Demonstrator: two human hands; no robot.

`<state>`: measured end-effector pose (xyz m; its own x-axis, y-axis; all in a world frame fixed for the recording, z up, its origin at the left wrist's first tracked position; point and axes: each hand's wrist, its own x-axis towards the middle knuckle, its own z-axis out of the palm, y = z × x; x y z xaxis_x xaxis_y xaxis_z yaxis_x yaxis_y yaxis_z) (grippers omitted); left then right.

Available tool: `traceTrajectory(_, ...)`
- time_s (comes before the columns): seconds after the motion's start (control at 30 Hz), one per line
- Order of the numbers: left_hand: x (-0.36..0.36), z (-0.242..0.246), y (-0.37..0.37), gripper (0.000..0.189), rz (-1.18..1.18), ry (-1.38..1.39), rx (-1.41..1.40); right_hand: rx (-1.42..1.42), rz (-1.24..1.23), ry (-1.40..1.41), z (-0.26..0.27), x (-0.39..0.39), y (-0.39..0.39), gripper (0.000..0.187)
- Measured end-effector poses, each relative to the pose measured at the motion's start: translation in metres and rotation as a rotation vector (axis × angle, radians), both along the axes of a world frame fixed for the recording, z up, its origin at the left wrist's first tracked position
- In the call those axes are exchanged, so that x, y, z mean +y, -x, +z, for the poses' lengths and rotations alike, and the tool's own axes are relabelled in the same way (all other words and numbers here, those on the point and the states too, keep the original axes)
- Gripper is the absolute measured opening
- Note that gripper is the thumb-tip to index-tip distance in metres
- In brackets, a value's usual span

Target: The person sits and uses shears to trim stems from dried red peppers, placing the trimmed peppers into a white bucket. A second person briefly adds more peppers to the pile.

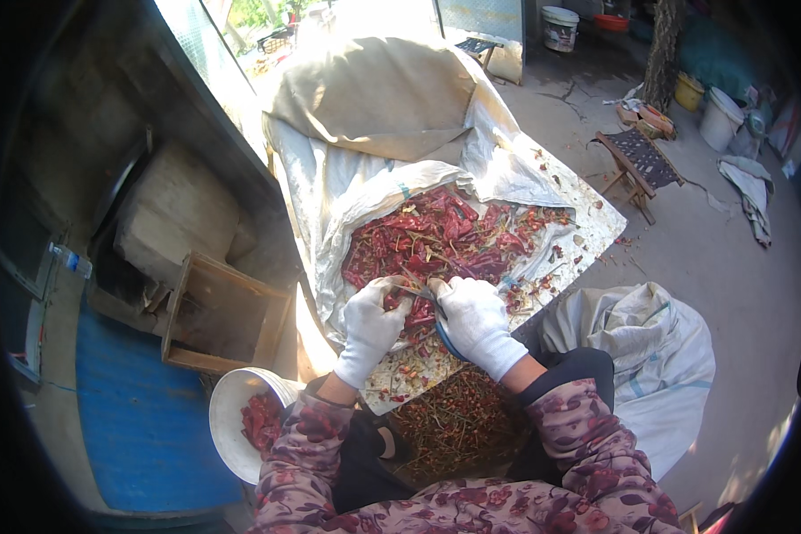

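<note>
Dried red chili peppers [434, 227] spill from the mouth of a white woven sack [347, 220] onto a pale board [591, 220]. My right hand [474, 317], in a white knit glove, is closed around scissors [419, 288] with a blue handle; the blades point left, towards my other hand. My left hand [375, 320], gloved too, pinches what looks like a chili pepper at its fingertips, close to the blades. Both hands are over the near edge of the pile. Whether the blades are touching the pepper cannot be told.
A white bucket [223, 427] holding red pepper pieces stands at my left, beside a wooden box [227, 314]. Stems and scraps [460, 420] lie below the board. At my right sits a full white sack [647, 360]. A folding stool [634, 163] stands farther right.
</note>
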<state>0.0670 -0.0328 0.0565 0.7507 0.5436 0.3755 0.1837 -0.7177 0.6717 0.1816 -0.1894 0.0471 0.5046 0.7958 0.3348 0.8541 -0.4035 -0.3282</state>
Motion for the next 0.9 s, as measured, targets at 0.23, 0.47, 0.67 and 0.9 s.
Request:
traceTrajectory(0.23, 0.001, -0.002, 0.0, 0.025, -0.014, -0.036, -0.048, -0.055, -0.048, 0.003, -0.004, 0.003, 0.007, 0.021)
traceTrajectory(0.47, 0.003, 0.006, 0.01, 0.025, 0.053, 0.084, -0.066, -0.047, 0.02, -0.048, -0.002, 0.005, 0.015, 0.013)
traceTrajectory(0.67, 0.004, 0.023, 0.009, 0.024, 0.13, 0.661, -0.007, 0.007, 0.024, -0.207, 0.0, 0.013, 0.02, 0.012)
traceTrajectory(0.9, 0.075, 0.064, 0.116, 0.031, 0.237, 0.164, -0.309, 0.174, -0.207, -0.232, 0.02, -0.003, -0.025, 0.047)
